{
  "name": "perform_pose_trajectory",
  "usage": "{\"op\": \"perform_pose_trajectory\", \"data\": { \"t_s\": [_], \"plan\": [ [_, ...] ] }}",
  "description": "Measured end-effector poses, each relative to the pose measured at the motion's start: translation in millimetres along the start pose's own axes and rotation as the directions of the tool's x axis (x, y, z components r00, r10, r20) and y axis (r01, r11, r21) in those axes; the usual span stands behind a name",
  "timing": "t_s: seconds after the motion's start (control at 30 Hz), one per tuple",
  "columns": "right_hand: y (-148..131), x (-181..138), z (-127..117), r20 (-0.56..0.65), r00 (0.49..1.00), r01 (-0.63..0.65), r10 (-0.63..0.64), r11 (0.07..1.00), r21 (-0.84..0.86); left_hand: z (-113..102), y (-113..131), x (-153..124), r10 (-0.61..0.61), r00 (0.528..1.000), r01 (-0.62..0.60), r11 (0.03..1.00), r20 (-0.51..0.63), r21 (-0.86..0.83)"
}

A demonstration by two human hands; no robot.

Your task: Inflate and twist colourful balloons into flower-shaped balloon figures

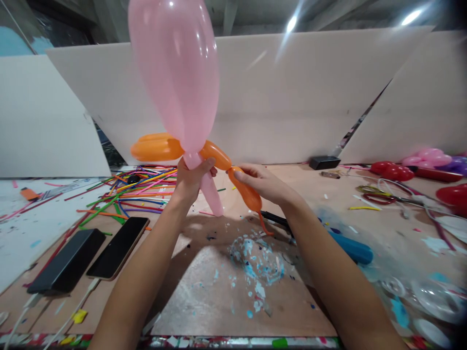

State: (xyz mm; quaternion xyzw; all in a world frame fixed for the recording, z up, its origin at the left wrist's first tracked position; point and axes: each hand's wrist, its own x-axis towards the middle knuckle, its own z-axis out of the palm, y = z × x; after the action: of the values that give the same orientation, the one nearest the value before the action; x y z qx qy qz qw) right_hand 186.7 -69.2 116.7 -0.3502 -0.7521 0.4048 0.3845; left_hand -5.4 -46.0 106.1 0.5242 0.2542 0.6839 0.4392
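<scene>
A large pink balloon [178, 68] stands upright in front of me, narrowing to a twisted neck with a slim pink tail below. My left hand [191, 177] is closed around that neck. An orange balloon [156, 147] is joined at the neck, with looped segments to the left and a twisted length to the right. My right hand [255, 180] pinches the orange length just past a twist. Beyond its fingers hangs the last orange segment [248, 192], ending in a thin uninflated tip near the table.
Loose uninflated balloons [146, 189] lie left. A black power bank [67, 262] and a phone [118, 248] sit near my left forearm. A blue-handled pump [350, 248] is by my right forearm. Scissors [386, 197] and red balloons [392, 171] lie right. White panels [292, 97] stand behind.
</scene>
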Motion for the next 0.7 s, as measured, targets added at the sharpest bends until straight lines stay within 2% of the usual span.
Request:
{"op": "perform_pose_trajectory", "data": {
  "t_s": [0.1,0.17,0.27,0.37,0.57,0.63,0.7],
  "plan": [
    [-7,-4,1,0.049,0.996,-0.081,0.070,0.956,0.282,1,0,1,0.004,0.998,-0.002,1.000,-0.062,0.025],
    [-9,-7,2,0.105,0.992,-0.106,0.067,0.900,0.424,3,2,0,0.013,0.996,-0.007,0.998,-0.090,0.066],
    [-6,-6,0,0.168,0.986,-0.101,0.016,0.854,0.511,6,6,-3,0.023,0.996,-0.011,0.991,-0.085,0.134],
    [7,1,-1,0.180,0.983,-0.071,-0.032,0.839,0.540,6,7,-5,0.019,0.996,-0.005,0.986,-0.086,0.168],
    [19,10,7,0.054,0.992,0.085,-0.115,0.919,0.384,4,-3,-3,0.001,0.996,0.014,0.983,-0.087,0.182],
    [15,9,11,-0.041,0.988,0.152,-0.147,0.957,0.248,4,-4,-3,-0.013,0.998,0.024,0.982,-0.060,0.186],
    [9,8,13,-0.149,0.965,0.222,-0.216,0.975,0.026,5,-4,-4,-0.055,0.998,0.057,0.981,-0.017,0.185]
  ]
}}
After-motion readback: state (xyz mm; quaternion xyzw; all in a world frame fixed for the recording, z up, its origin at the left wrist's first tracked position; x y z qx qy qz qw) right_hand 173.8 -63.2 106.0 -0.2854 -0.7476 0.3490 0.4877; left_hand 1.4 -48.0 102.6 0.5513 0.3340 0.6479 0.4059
